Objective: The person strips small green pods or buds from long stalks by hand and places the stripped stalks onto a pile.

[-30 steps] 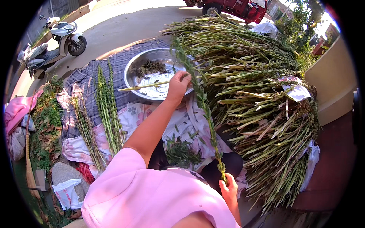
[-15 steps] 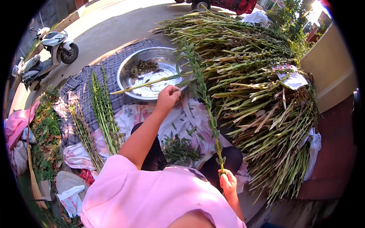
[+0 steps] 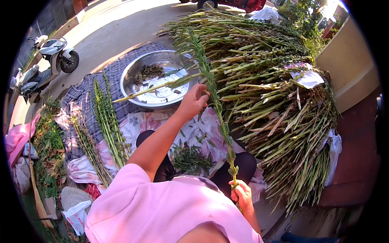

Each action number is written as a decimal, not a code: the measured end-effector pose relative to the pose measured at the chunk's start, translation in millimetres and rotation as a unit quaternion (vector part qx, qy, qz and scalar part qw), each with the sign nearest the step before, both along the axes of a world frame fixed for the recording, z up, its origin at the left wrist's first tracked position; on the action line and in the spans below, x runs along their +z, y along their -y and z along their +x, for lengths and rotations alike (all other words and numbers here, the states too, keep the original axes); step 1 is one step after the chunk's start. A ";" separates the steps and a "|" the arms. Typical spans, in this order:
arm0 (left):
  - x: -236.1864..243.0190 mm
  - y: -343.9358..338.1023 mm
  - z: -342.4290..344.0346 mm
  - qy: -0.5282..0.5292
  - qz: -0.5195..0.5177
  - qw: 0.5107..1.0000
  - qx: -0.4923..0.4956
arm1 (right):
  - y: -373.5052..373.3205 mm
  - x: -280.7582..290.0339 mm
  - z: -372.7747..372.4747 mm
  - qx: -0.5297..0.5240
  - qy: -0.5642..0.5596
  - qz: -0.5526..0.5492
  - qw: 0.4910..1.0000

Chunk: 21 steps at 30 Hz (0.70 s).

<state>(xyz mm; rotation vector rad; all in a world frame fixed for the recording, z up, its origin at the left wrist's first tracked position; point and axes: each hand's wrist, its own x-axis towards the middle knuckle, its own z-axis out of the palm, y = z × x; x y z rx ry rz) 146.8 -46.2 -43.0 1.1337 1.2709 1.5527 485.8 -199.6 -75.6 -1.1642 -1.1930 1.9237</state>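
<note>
My right hand is closed round the lower end of an upright leafy green stalk, which reaches past the basin's right side. My left hand is beside the middle of this stalk, fingers bent and slightly apart, with a loose leaf just below. Behind it, a pale cut stalk lies across a wide steel basin holding dried dark leaves. Loose green leaves lie on a floral cloth between my legs.
A big heap of cut stalks fills the right. Leafy stalks and drier stalks lie left on a checked cloth. Beyond are a scooter, red vehicle and broom. A curved wall stands right.
My left hand first dropped a little, then moved right toward the held stalk, and its fingers have loosened. The view has shifted slightly.
</note>
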 end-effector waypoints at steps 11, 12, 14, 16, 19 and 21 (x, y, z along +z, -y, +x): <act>-4.5 10.1 -6.7 -0.276 0.015 0.960 -0.031 | 1.3 5.5 -4.1 0.040 -0.017 -0.016 0.999; -5.8 10.8 -4.4 -0.357 0.051 0.933 -0.003 | 1.2 6.4 -5.5 0.036 -0.017 -0.013 0.999; -3.5 15.0 4.7 -0.425 0.084 0.901 0.021 | 0.8 8.3 -8.1 0.024 -0.016 -0.007 1.000; -0.1 26.6 16.2 -0.408 0.076 0.910 0.016 | 0.7 8.3 -9.8 0.027 -0.017 -0.006 0.999; -18.9 40.6 29.5 -0.415 0.100 0.904 -0.022 | -0.4 8.3 -8.4 0.015 -0.025 -0.005 1.000; -36.1 58.6 40.7 -0.432 0.046 0.896 -0.092 | -2.8 8.5 -6.8 0.011 -0.019 0.002 1.000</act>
